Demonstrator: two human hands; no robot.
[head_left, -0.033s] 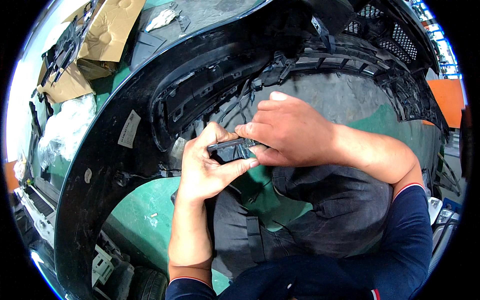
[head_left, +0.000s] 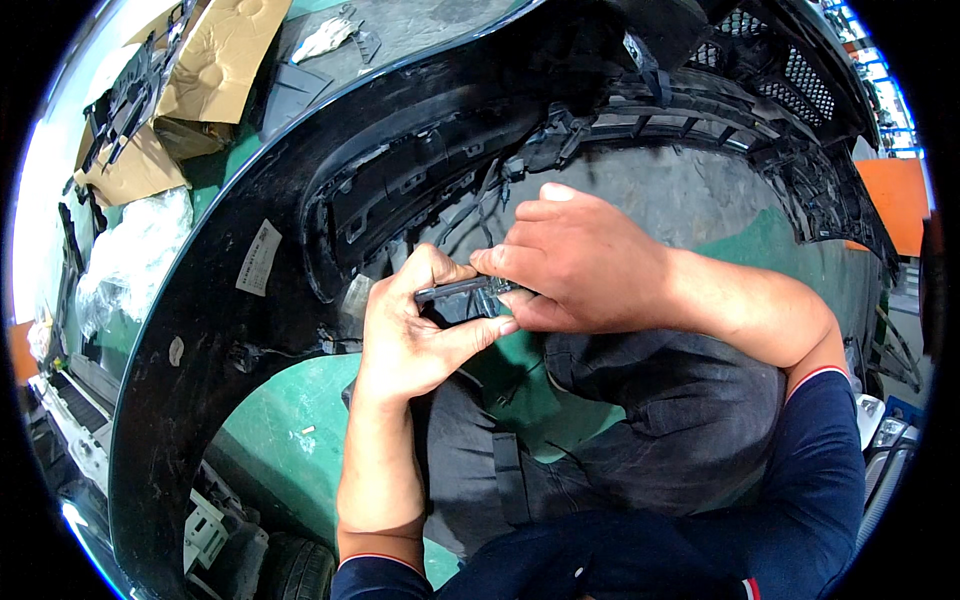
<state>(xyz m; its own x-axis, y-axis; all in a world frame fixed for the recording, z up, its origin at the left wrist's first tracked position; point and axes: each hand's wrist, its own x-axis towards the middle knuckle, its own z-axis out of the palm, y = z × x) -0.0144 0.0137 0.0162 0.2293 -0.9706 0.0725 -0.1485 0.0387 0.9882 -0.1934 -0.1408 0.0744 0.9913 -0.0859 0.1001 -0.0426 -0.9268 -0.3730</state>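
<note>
Between both hands is a small dark, bar-shaped part (head_left: 455, 291) with a clear or metallic-looking piece at its right end. My left hand (head_left: 415, 325) is closed round its left side, thumb and forefinger reaching along it. The fingers of my right hand (head_left: 575, 265) pinch its right end and hide part of it. Beyond and left of my hands, a large black car bumper (head_left: 190, 330) stands in a curve with its inner side showing. Dark wires (head_left: 465, 215) hang along that inner side, just beyond my fingers.
A torn cardboard box (head_left: 215, 65) and clear plastic wrap (head_left: 135, 255) lie at the far left. Black mesh grilles (head_left: 808, 85) are at the far right, near an orange panel (head_left: 890, 205). At the lower left is a tyre (head_left: 300, 572). The floor (head_left: 275, 430) is green.
</note>
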